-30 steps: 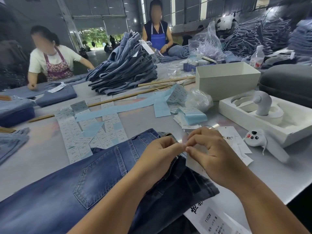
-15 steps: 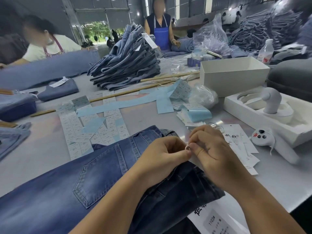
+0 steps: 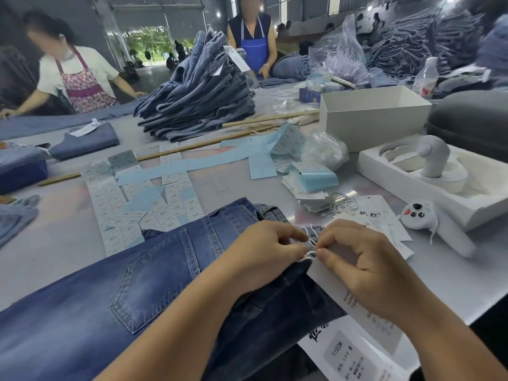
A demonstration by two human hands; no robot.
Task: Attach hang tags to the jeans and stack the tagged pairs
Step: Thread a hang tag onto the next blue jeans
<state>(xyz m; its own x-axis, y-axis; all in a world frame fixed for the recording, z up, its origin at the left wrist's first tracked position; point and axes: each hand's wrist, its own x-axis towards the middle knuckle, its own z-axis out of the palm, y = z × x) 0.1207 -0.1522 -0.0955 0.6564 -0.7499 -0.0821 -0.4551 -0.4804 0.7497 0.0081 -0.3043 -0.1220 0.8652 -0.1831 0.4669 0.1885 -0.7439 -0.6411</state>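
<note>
Tying tag string (image 3: 310,255) at jeans (image 3: 154,281) waistband — left hand (image 3: 264,251) and right hand (image 3: 365,268) both pinching it. Next: cinch knot, then stack.

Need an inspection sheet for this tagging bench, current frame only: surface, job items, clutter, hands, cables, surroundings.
Surface: pale grey table, partly covered.
Job's things: blue denim jeans flat at near edge; white printed hang tag beside them; thin white string at the waistband; tall stack of folded jeans behind.
Clutter: white label sheets, light blue paper strips, open white box, white foam tray, small white plush toy, wooden sticks.
Hands: left hand and right hand both pinch the string.
Cables: nothing seen.
Surroundings: two aproned workers, more jeans piles, open doorway.
</note>
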